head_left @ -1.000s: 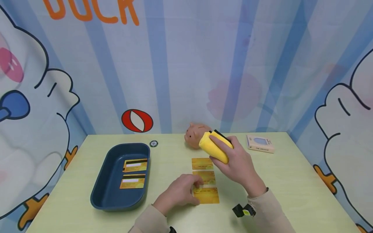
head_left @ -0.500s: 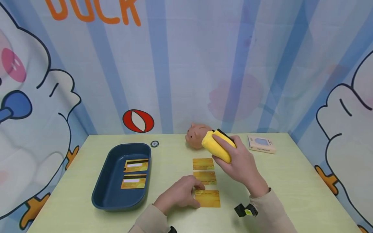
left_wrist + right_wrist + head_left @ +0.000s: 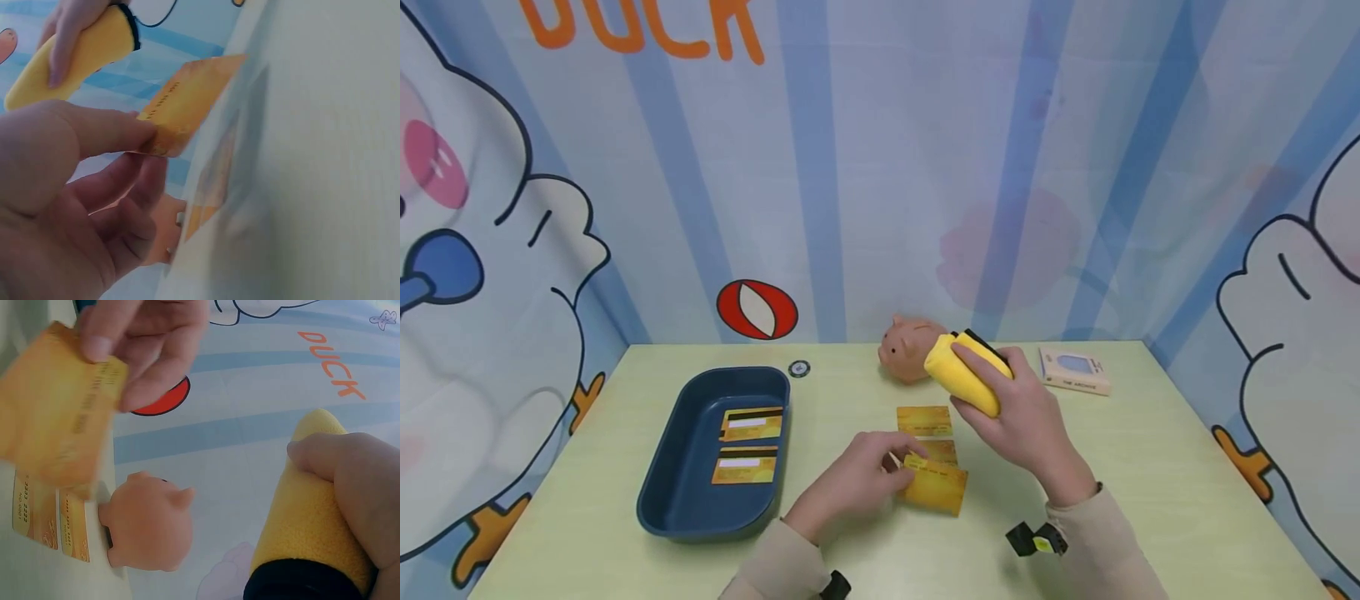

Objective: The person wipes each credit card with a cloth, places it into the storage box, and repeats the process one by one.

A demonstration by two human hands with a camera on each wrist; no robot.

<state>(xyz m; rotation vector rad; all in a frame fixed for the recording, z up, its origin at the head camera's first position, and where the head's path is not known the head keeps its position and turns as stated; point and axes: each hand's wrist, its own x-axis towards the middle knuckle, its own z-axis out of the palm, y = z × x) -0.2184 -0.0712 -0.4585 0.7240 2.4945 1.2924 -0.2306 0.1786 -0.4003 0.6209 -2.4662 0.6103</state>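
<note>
My left hand (image 3: 859, 481) pinches one gold bank card (image 3: 935, 485) between thumb and fingers. The card is tilted and lifted off the table, as the left wrist view confirms. Two more gold cards lie on the table beyond it, the farther card (image 3: 923, 421) in plain sight and the nearer card (image 3: 942, 452) partly covered. My right hand (image 3: 1018, 417) grips a soft yellow fuzzy roll (image 3: 306, 512) with a black edge, held above the table. Behind the roll stands a pink piggy bank (image 3: 910, 350), partly hidden in the head view.
A dark blue tray (image 3: 681, 492) stands at the left, with two gold cards (image 3: 745, 465) lying striped side up inside. A small round chip (image 3: 799, 368) lies near its far right corner. A small pale box (image 3: 1075, 372) sits at the back right, before the curtain (image 3: 887, 167).
My left hand first slid the nearest card toward me, away from the other two, then picked it up off the table. The right hand still holds the yellow roll, almost unmoved.
</note>
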